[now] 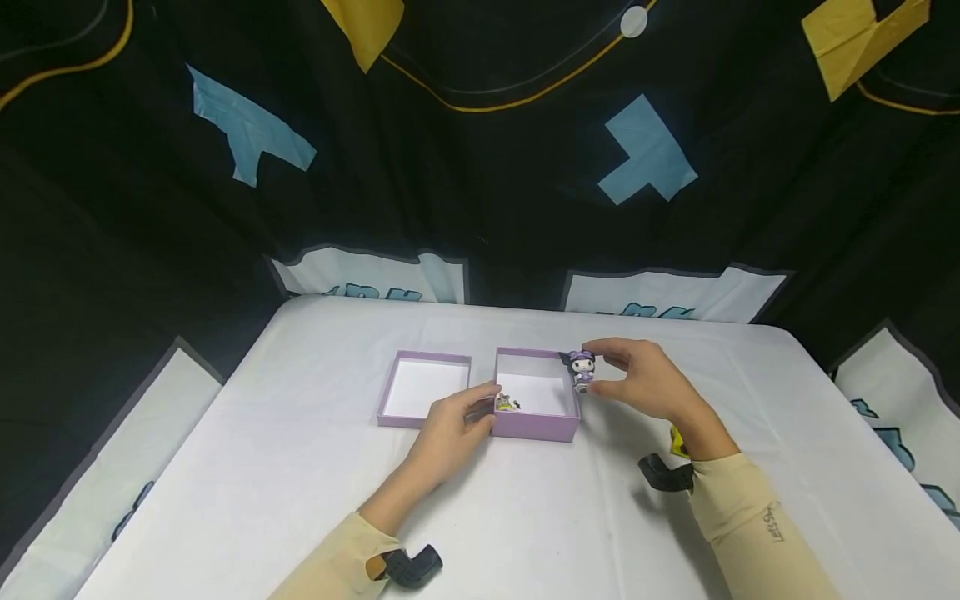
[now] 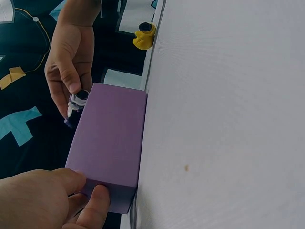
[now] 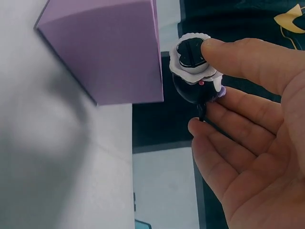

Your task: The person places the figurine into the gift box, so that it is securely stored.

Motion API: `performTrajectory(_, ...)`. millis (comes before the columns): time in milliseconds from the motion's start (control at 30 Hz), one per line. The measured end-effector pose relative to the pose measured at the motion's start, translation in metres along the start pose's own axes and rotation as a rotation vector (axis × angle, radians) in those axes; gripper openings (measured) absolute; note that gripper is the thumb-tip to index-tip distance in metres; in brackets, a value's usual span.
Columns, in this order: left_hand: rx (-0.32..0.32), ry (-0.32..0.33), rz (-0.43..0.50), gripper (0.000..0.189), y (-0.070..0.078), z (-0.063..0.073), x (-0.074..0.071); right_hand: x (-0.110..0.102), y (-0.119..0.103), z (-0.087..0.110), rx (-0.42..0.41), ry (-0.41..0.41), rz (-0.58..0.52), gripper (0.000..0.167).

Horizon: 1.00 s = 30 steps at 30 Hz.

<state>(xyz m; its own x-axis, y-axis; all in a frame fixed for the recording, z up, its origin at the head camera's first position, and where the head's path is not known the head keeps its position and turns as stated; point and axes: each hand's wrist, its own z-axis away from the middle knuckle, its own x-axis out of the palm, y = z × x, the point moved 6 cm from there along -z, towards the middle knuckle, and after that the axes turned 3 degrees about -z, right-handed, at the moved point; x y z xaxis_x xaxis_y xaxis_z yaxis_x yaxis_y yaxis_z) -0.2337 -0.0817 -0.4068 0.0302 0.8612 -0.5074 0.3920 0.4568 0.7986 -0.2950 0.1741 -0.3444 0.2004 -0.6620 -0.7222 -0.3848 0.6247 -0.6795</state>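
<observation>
Your right hand (image 1: 648, 379) pinches a small Kuromi figurine (image 1: 582, 367) between thumb and fingers, holding it upright just above the rim of an uncovered purple box (image 1: 534, 428), at the box's 2 o'clock. The figurine has a black jester-style hat, a white face and purple clothing; whether it touches the rim, you cannot tell. Your left hand (image 1: 450, 429) is at the box's 9 o'clock, its fingers slightly bent and parted, the tips resting against the left end. Inside the box, toward 8 o'clock, sits a tiny figure (image 1: 506, 402) with some yellow on it — too small to make out further. A shallow purple lid (image 1: 426, 387) lies hollow side up on the white table (image 1: 225, 500), near the box at 9 o'clock. At the box's 4 o'clock stands a yellow duck (image 2: 144, 39) with a black hat — partly hidden by your right wrist in the head view.
</observation>
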Motion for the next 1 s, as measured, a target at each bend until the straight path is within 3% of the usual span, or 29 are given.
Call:
performTrajectory(533, 0.005, -0.002, 0.003, 0.043, 0.000, 0.000, 0.001, 0.034, -0.019, -0.019, -0.038, -0.036, -0.022, 0.050)
performTrajectory(1000, 0.009, -0.003, 0.011, 0.042, 0.002, 0.000, 0.000, 0.057, -0.031, -0.035, -0.020, -0.050, 0.233, 0.053)
